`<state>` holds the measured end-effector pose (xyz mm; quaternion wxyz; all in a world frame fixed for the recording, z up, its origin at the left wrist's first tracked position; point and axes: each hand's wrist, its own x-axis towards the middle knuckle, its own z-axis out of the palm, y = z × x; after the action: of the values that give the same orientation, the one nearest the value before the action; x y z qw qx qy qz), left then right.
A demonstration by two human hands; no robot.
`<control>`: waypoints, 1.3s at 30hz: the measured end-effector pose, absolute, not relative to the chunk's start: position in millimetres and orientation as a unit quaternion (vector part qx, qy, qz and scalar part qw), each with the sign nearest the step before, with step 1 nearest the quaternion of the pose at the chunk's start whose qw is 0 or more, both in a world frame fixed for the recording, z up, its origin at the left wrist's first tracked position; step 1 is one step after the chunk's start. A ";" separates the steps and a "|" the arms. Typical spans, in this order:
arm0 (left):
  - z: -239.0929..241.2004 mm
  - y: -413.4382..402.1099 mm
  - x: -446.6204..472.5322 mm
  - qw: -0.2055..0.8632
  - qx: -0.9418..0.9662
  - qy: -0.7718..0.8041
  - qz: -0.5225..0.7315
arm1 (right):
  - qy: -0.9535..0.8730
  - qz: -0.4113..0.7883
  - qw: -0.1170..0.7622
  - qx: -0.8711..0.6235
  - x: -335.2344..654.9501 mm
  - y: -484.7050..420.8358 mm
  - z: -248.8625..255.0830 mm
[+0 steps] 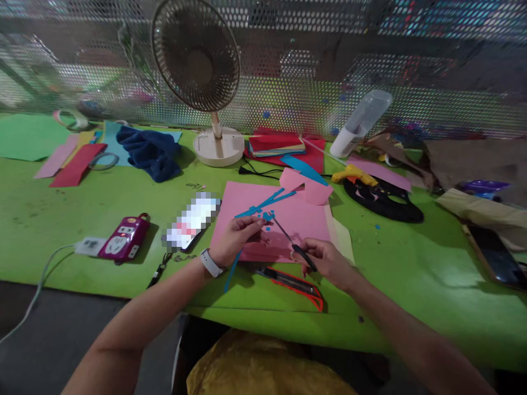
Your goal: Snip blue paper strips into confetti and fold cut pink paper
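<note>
My right hand (323, 260) grips a pair of scissors (303, 255) by its black handles, and the blades point up and left. The blade tips are close to the fingertips of my left hand (242, 235). Those fingers pinch a narrow blue paper strip (231, 274), whose tail hangs below my palm towards the table edge. Small blue paper bits (268, 215) lie by the blades on a pink sheet (251, 197). More blue strips (269, 202) cross on that sheet. Below my hands rests a red and black utility knife (294, 282).
A phone (192, 224) and a purple power socket (125, 238) lie to the left. Behind stand a fan (219, 147) and a stack of coloured paper (275, 145). On the right are a yellow glue gun (354, 174), a black ring-shaped piece (382, 206) and another phone (494, 255).
</note>
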<state>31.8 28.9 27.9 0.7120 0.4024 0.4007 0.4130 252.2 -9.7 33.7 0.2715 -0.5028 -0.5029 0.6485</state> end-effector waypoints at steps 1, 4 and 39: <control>28.0 28.9 31.8 0.712 0.402 0.401 0.412 | -0.501 0.649 0.270 -0.504 252.1 -9.7 33.3; 28.1 29.2 31.3 0.713 0.400 0.400 0.414 | -0.502 0.647 0.272 -0.506 251.8 -9.7 32.5; 26.7 27.9 33.1 0.727 0.383 0.378 0.427 | -0.516 0.648 0.248 -0.502 250.3 -10.1 35.7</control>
<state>33.1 27.9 26.7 0.7268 0.3834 0.3779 0.4266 250.3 -10.1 35.7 0.2483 -0.5019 -0.5160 0.6482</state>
